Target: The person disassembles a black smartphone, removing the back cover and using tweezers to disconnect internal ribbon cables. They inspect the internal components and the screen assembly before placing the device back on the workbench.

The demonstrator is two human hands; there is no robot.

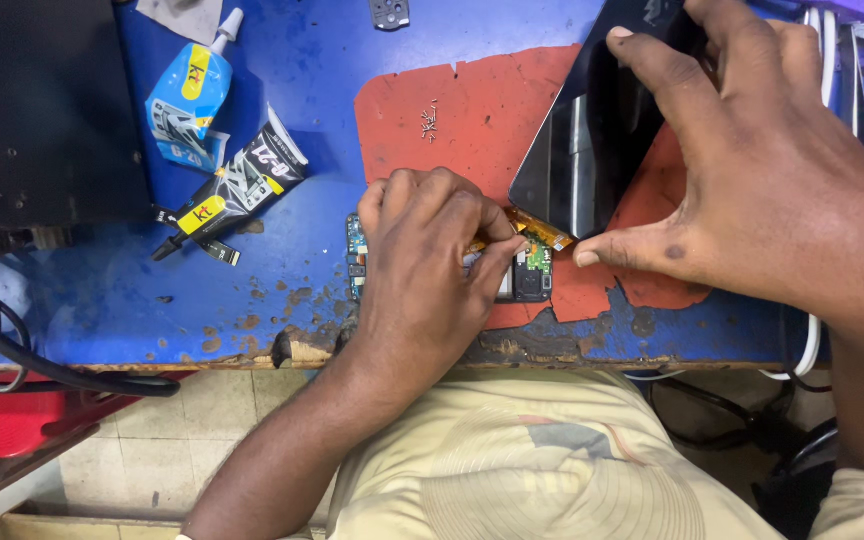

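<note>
My right hand (752, 170) grips a dark phone screen panel (592, 140), tilted up over a torn red mat (452, 110); thumb at its lower corner, fingers over its top edge. An orange flex ribbon (542, 232) runs from the panel's lower edge down to an opened phone body (532, 275) lying flat near the bench's front edge. My left hand (427, 260) rests on that phone body, covering most of it, with fingertips pinched at the ribbon where it meets the circuit board.
The blue worn bench (282, 80) holds a blue glue tube (187, 100) and a black glue tube (227, 195) at left. A dark device (42, 110) sits far left, black cables (12, 350) hang below it. White cables (817, 60) lie at right.
</note>
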